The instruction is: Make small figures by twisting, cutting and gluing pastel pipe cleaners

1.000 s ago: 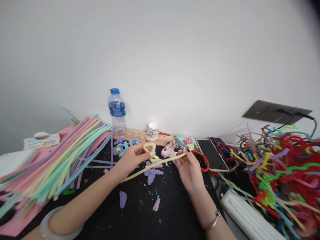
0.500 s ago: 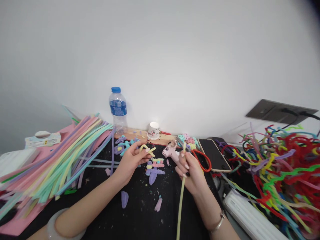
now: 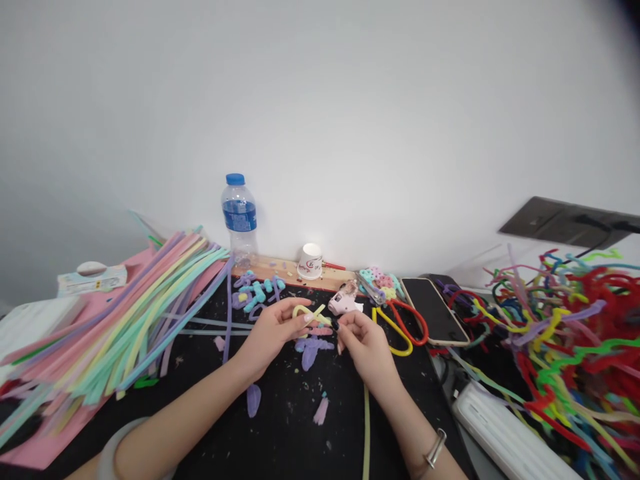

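Observation:
My left hand (image 3: 277,328) pinches a short pale yellow pipe cleaner (image 3: 316,313), bent into a loop with crossing ends. Close by on its right, my right hand (image 3: 363,340) has its thumb and fingers pressed together near the crossed ends; what is between them, if anything, is too small to make out. A long pale yellow pipe cleaner (image 3: 367,433) runs from beneath my right wrist toward the front edge. Just beyond the hands lies a pale pink glue gun (image 3: 344,300). Under them are a pink and yellow piece and a purple fuzzy piece (image 3: 311,350).
Pastel pipe cleaners (image 3: 150,313) lie heaped at left, bright tangled ones (image 3: 575,347) at right. Scissors (image 3: 410,327) with red and yellow handles lie beside a phone (image 3: 434,312). A water bottle (image 3: 240,220) and paper cup (image 3: 310,261) stand by the wall. A white power strip (image 3: 505,427) is front right.
My right hand has let go of the long yellow pipe cleaner and moved left to the looped one. The left hand has shifted slightly right with the loop. The scissors' yellow handle is now uncovered.

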`<act>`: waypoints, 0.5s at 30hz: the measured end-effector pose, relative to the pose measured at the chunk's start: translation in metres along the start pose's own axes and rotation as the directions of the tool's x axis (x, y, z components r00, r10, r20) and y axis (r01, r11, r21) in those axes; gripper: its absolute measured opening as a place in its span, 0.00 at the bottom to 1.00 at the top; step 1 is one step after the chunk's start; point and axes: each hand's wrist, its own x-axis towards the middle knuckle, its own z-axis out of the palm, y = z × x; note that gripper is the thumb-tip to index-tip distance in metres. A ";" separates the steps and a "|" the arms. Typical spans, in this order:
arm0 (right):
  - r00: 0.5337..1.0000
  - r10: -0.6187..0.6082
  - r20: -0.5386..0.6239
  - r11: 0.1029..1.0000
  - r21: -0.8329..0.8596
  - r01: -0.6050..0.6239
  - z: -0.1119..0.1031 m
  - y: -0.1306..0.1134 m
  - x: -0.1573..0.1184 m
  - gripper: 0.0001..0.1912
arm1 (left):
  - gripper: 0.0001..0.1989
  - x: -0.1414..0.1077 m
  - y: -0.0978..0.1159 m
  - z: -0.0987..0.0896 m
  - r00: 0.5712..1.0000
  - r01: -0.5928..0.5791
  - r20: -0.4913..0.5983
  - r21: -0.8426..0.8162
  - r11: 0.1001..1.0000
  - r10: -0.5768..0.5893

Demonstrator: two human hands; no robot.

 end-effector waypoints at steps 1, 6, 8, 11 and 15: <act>1.000 0.009 -0.002 1.000 -0.008 -0.009 0.000 0.000 0.000 0.06 | 0.16 0.000 0.000 0.000 1.000 -0.001 0.003 0.006 1.000 0.001; 1.000 0.030 0.005 0.998 -0.064 -0.030 0.001 0.001 0.000 0.06 | 0.14 -0.001 0.001 0.001 1.000 0.013 -0.008 0.038 0.999 -0.013; 0.999 0.033 0.005 0.994 -0.100 -0.032 0.001 0.001 0.000 0.06 | 0.14 -0.002 0.001 0.001 1.000 0.023 -0.015 0.042 0.999 -0.023; 1.000 0.018 0.006 0.987 -0.162 -0.017 0.001 0.001 0.000 0.07 | 0.14 -0.002 0.001 0.001 1.000 0.025 -0.012 0.041 0.999 -0.024; 1.000 -0.017 0.014 0.974 -0.225 0.020 0.000 0.002 -0.001 0.08 | 0.14 -0.002 0.002 0.000 0.999 0.032 0.001 0.037 0.999 -0.032</act>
